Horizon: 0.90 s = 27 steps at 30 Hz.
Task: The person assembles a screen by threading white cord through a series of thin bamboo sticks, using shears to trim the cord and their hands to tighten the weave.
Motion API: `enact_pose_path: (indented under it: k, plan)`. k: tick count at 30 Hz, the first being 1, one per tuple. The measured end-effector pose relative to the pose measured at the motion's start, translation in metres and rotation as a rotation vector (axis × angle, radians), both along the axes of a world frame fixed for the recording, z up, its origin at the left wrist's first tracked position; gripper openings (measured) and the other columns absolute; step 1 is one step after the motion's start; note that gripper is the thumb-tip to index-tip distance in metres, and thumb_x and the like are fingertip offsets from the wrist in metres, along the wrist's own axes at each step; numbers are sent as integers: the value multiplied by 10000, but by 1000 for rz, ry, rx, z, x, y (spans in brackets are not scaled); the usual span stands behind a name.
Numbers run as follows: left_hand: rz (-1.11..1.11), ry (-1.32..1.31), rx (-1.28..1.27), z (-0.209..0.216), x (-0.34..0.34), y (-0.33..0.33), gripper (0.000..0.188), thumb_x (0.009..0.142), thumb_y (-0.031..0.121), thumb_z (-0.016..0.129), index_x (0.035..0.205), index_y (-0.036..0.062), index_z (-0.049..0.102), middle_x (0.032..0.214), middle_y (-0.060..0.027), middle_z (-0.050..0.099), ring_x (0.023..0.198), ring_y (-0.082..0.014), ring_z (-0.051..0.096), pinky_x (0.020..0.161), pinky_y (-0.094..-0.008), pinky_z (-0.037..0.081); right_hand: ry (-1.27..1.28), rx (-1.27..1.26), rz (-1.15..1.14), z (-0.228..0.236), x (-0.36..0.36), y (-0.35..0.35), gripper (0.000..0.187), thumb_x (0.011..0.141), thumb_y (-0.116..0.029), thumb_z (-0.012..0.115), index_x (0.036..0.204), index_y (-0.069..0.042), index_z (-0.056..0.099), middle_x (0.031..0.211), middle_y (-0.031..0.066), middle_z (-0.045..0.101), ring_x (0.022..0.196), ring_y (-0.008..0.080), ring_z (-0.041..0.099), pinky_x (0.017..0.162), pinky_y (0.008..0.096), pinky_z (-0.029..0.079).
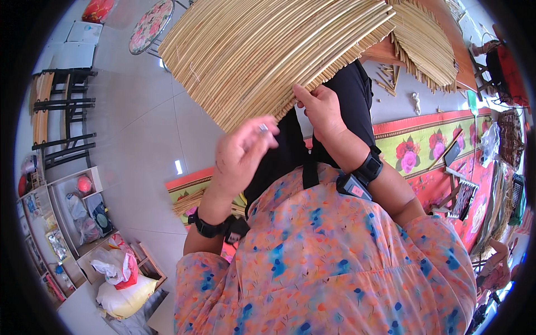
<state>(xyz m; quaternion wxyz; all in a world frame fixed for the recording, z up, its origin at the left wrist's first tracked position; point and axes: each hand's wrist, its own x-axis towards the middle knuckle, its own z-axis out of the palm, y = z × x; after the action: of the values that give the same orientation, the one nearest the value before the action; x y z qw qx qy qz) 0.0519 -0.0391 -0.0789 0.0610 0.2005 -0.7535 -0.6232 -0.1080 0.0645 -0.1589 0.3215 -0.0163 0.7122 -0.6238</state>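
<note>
A wide mat of straw-coloured stalks [268, 50], laid side by side and bound together, spreads out in front of me over my knees. My right hand [322, 111] pinches its near edge between thumb and fingers. Just off that same edge, further left, is my left hand [245, 149], slightly blurred, its fingers curled in and a ring on one. Whatever the left fingers hold, if anything, is too small to make out. Loose thread ends [194, 71] lie on the mat's left part.
Another stalk mat [424, 44] lies on a brown wooden table [463, 61] at the far right. Cut stalk pieces [386, 78] are scattered on the floor. A floral stool [151, 27] stands far left, folded black-framed furniture [64, 117] and shelves [78, 234] nearer. Flowered cloth [435, 151] covers the right side.
</note>
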Motion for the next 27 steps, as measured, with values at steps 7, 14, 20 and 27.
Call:
enact_pose_path:
  k: [7,14,20,27]
  plan:
    - [-251,386,-1005,-28,-62,-29,188,802,31,688,987,11,661,926,-102,615,800,-292,638,682,-342,539,27,-21,7,-10,-2,0,378,829,-303,713,833,70,648,723,79,641,647,136,584,578,310,482]
    - [-550,495,-1219,-32,-83,-46,138,737,66,649,866,19,635,858,-66,579,814,-222,608,682,-312,533,-25,-57,41,0,0,3,248,873,-242,703,890,-2,644,748,-1,619,621,67,517,542,227,421]
    - [-558,718,-1235,-33,-92,-45,103,735,59,675,826,25,643,815,-71,582,784,-215,607,669,-319,535,-36,-74,-30,3,2,-1,283,865,-212,716,932,57,654,824,76,668,693,119,594,604,288,494]
    - [113,926,-1186,38,-68,-75,145,797,20,660,942,25,651,926,-107,644,807,-249,635,720,-309,537,-47,-65,-1,-6,-1,-2,219,883,-252,703,935,-41,671,799,-13,635,606,58,496,541,207,396]
